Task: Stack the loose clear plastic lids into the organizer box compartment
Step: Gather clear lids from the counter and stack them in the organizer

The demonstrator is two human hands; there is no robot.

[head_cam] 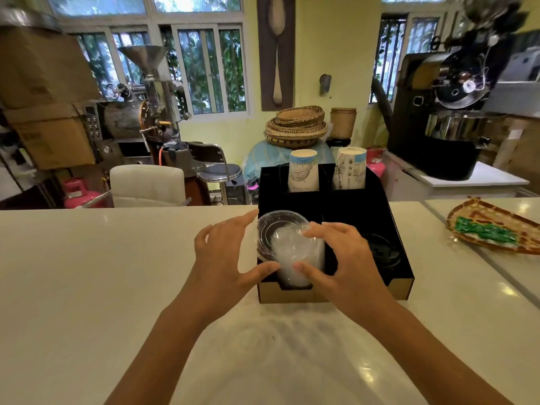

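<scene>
A black organizer box (397, 229) with a cardboard-coloured front stands on the white counter. Its front left compartment holds a stack of clear plastic lids (287, 244), lying tilted, rims facing up and toward me. My left hand (225, 252) is at the stack's left side, thumb against its lower edge and fingers spread apart. My right hand (344, 258) cups the stack from the right, thumb and fingertips touching the lids. The front right compartment holds dark lids (382, 252).
Two stacks of paper cups (304, 171) (350, 168) stand in the box's back compartments. A woven tray (493, 229) with green packets lies on the counter at the right. Behind the counter are a white chair (147, 185), a stool and coffee roasting machines.
</scene>
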